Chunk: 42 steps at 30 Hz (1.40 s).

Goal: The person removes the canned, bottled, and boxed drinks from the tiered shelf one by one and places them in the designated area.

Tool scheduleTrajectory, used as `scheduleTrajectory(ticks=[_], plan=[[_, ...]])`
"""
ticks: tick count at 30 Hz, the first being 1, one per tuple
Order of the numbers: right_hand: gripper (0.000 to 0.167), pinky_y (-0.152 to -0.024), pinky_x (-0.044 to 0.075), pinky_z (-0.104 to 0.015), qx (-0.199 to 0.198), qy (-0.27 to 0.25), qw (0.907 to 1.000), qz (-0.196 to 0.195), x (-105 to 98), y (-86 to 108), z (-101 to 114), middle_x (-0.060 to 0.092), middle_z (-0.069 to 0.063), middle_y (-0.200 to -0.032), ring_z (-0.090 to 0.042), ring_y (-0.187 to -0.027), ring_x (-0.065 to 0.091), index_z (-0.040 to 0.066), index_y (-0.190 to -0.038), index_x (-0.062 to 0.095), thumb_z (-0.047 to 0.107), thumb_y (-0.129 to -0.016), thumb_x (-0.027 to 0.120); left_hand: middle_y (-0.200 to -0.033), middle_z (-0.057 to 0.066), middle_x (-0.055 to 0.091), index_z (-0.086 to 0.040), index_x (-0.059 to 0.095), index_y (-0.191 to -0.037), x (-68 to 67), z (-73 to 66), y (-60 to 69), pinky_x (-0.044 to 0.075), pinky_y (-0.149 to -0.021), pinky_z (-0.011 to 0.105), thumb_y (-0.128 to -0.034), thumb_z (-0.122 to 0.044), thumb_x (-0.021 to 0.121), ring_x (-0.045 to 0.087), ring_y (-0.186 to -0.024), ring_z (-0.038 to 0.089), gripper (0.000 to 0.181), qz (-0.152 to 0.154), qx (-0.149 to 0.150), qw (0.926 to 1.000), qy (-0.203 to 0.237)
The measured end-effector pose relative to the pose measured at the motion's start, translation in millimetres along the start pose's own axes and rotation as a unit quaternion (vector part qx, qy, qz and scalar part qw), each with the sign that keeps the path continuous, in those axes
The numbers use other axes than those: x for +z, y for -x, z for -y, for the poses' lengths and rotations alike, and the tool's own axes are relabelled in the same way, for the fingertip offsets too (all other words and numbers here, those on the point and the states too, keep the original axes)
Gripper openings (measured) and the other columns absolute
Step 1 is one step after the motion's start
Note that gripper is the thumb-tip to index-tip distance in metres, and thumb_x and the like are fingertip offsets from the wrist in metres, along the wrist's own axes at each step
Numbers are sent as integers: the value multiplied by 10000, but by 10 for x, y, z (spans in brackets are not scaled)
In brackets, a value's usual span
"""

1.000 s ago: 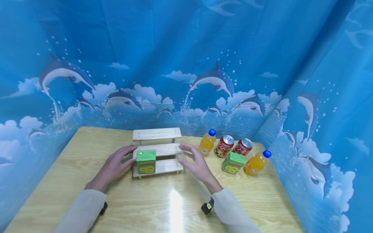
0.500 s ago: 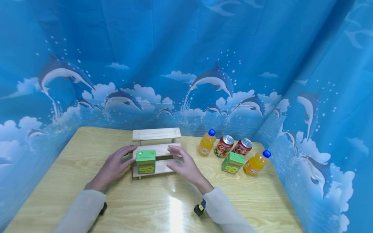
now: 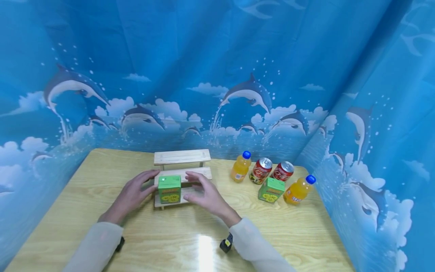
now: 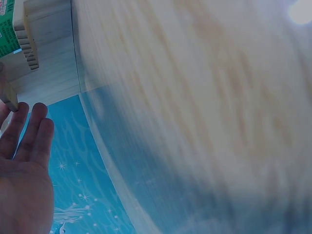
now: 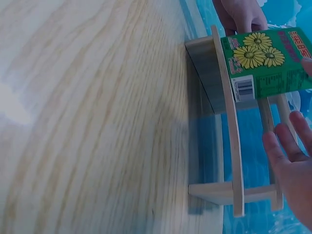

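A small three-step wooden shelf (image 3: 182,156) stands on the table. On its lowest step sits a green drink carton (image 3: 170,192) with yellow flowers, upright near the left end. My left hand (image 3: 130,194) is at the shelf's left end, fingers reaching by the middle step and thumb close to the carton; whether it touches is unclear. The left wrist view shows the left hand's fingers (image 4: 31,129) extended beside the wood. Just right of the carton, my right hand (image 3: 207,198) hovers over the shelf with spread fingers. In the right wrist view its thumb tip (image 5: 307,67) overlaps the carton's edge.
Right of the shelf stand an orange drink bottle (image 3: 241,168), two red soda cans (image 3: 261,172) (image 3: 283,172), another green carton (image 3: 272,190) and a second orange bottle (image 3: 299,190). A blue dolphin curtain (image 3: 217,75) hangs behind the wooden table (image 3: 163,238).
My right hand has moved left along the shelf, from its right end to beside the carton. The left hand and the carton stay in place.
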State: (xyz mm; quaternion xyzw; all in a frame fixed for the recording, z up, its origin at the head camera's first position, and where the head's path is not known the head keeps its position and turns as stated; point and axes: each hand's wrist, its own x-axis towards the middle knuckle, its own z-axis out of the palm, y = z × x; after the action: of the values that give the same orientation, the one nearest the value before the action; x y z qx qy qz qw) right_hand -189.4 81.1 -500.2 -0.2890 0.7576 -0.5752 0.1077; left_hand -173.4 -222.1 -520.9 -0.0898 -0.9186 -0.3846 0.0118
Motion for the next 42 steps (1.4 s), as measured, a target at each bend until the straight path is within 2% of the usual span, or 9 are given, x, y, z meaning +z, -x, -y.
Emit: scheduleTrajectory(ticks=[7, 19, 23, 30, 35, 42], plan=[[775, -1261, 486, -490, 73, 54, 9999, 107, 100, -30, 10, 599, -82, -1568, -278, -1457, 577, 183, -1621, 473, 154, -947, 853, -1659, 184, 510, -134, 502, -1626, -10, -3, 3, 433, -1231, 694, -1071, -183, 715, 478, -1526, 466, 597, -3, -11, 10000, 15], [821, -1218, 519, -385, 58, 385, 9991, 196, 217, -90, 38, 607, -48, -1556, -197, -1387, 614, 298, -1666, 408, 226, -971, 840, -1647, 184, 524, -141, 507, -1623, -10, -21, 8, 449, -1217, 698, -1071, -184, 716, 504, -1507, 466, 592, -32, -25, 10000, -67], [830, -1217, 521, -393, 63, 396, 9990, 189, 264, -112, 33, 628, -63, -1512, -176, -1360, 628, 318, -1677, 381, 232, -983, 828, -1642, 186, 527, -140, 507, -1622, -11, -31, 13, 458, -1211, 694, -1071, -180, 715, 518, -1495, 461, 591, -37, -25, 10000, -84], [833, -1206, 517, -329, 152, 294, 9992, 216, 302, -140, 50, 640, -77, -1479, -170, -1342, 648, 347, -1683, 357, 220, -999, 814, -1635, 188, 533, -137, 510, -1619, -10, -30, 10, 463, -1208, 692, -1069, -173, 717, 528, -1487, 457, 589, -53, -18, 10000, -72], [837, -1200, 526, -313, 153, 132, 9994, 277, 316, -156, 74, 632, -97, -1500, -206, -1362, 656, 348, -1681, 356, 196, -996, 812, -1629, 195, 538, -126, 515, -1614, -10, -24, 8, 464, -1207, 691, -1068, -163, 717, 533, -1480, 461, 584, -58, 17, 10000, -58], [767, -1166, 552, -289, -36, 258, 9994, 220, 343, -181, 77, 630, -121, -1500, -250, -1355, 671, 294, -1674, 377, 133, -1027, 757, -1635, 199, 530, -125, 512, -1615, -13, -23, 8, 451, -1213, 698, -1065, -162, 718, 525, -1484, 471, 588, -44, -4, 10000, -50]])
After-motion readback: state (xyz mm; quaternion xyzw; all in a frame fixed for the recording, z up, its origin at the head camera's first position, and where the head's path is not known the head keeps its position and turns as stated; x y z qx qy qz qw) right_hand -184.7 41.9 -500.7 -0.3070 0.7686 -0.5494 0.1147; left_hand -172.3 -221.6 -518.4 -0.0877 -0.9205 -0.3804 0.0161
